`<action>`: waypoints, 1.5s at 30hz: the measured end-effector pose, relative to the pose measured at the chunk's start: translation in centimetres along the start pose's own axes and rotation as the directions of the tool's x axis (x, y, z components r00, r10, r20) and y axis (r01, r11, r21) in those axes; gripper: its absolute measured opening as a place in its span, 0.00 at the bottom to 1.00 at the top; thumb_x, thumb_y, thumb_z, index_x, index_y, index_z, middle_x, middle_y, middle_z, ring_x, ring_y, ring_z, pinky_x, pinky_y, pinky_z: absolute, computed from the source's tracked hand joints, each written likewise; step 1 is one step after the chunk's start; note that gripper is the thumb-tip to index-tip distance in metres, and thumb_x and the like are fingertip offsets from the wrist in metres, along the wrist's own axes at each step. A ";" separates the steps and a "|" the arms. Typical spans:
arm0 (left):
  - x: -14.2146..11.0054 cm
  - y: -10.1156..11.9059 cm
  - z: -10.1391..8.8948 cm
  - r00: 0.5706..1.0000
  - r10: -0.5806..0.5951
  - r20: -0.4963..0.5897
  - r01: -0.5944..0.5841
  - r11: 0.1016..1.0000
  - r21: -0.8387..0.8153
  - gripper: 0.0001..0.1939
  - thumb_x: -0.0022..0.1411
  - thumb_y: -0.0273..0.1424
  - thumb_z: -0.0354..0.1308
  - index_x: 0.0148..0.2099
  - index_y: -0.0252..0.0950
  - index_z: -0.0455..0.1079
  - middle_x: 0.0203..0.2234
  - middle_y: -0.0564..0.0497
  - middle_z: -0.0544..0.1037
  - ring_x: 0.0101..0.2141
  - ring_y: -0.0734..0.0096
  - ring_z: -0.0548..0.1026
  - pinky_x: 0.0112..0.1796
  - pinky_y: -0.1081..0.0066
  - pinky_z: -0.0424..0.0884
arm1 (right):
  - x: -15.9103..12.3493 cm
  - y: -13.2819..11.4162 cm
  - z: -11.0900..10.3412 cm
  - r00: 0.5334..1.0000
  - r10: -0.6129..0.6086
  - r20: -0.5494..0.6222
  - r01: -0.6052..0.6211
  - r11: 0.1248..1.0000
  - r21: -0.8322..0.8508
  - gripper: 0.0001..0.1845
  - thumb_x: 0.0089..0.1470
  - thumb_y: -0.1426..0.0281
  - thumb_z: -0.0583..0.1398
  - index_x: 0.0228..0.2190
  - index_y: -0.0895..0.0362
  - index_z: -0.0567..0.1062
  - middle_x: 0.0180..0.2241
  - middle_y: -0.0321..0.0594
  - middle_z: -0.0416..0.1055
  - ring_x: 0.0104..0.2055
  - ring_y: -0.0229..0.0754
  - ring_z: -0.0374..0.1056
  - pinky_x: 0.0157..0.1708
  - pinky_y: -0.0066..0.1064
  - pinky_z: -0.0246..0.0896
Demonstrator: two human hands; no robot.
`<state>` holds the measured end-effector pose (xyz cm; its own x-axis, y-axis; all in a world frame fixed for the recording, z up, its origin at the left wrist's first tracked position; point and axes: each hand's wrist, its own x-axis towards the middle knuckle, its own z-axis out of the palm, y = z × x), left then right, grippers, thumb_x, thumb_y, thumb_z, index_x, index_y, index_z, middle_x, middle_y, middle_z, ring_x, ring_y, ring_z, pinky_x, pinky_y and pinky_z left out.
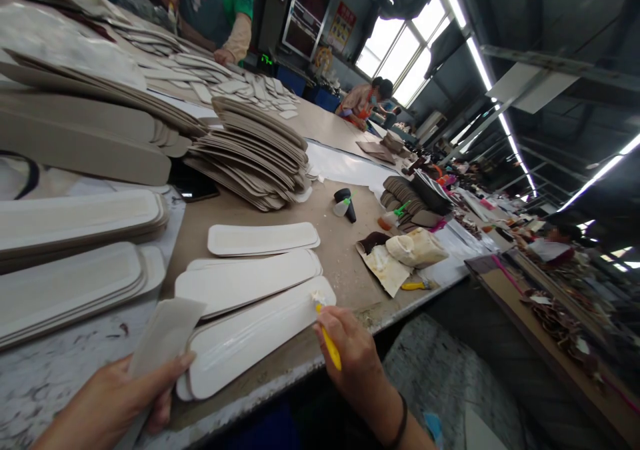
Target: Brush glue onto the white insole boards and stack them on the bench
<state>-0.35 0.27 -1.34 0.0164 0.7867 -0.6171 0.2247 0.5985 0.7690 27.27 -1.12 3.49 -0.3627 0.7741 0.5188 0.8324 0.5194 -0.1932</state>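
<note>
At lower centre, the right hand (356,351), fingers closed on a brush (332,351) at the glossy panel (260,337), could smear it if the left hand (107,397), fingers pinching a strip (163,333), bumped its near left end.

White panel (250,343), one: long, round-cornered, glossy-streaked, lying flat. Brush (330,347), one: yellow-handled, tilted, bristles on panel's right end. Pale strip (167,327), one: aslant.

Along the tabletop's (350,250) near edge lie white panels (260,337) and a yellow-handled brush (414,286); a phone (193,187) sits farther in.
</note>
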 end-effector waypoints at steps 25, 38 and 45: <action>-1.4 1.1 0.5 0.997 -0.025 -0.070 0.017 0.993 -0.118 0.24 0.44 0.50 0.61 0.11 0.41 0.60 0.06 0.53 0.67 0.15 0.68 0.63 0.23 0.69 0.60 | -1.4 1.0 1.7 0.925 0.239 -0.295 -0.176 0.959 0.224 0.10 0.57 0.78 0.58 0.39 0.55 0.75 0.33 0.42 0.75 0.37 0.43 0.73 0.39 0.35 0.73; -1.5 1.0 -0.1 0.996 0.011 -0.092 -0.021 0.994 -0.110 0.22 0.38 0.53 0.62 0.20 0.39 0.63 0.05 0.55 0.65 0.13 0.72 0.59 0.21 0.71 0.54 | -0.9 1.7 -1.0 0.962 -0.004 -0.272 -0.009 0.999 -0.048 0.10 0.58 0.78 0.59 0.42 0.57 0.72 0.36 0.44 0.75 0.38 0.42 0.74 0.38 0.33 0.72; -4.9 2.4 -1.3 0.996 0.085 0.009 -0.079 0.950 -0.301 0.22 0.48 0.51 0.62 0.27 0.37 0.62 0.10 0.62 0.60 0.14 0.81 0.53 0.19 0.75 0.49 | 2.5 -3.4 -1.8 0.990 0.102 -0.092 -0.064 0.934 0.352 0.07 0.62 0.74 0.52 0.38 0.56 0.70 0.40 0.44 0.72 0.45 0.44 0.69 0.43 0.34 0.67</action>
<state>-1.18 -1.97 3.70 0.0441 0.8335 -0.5508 -0.0814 0.5525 0.8295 24.27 -1.62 6.96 -0.2355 0.7865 0.5709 0.6531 0.5631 -0.5064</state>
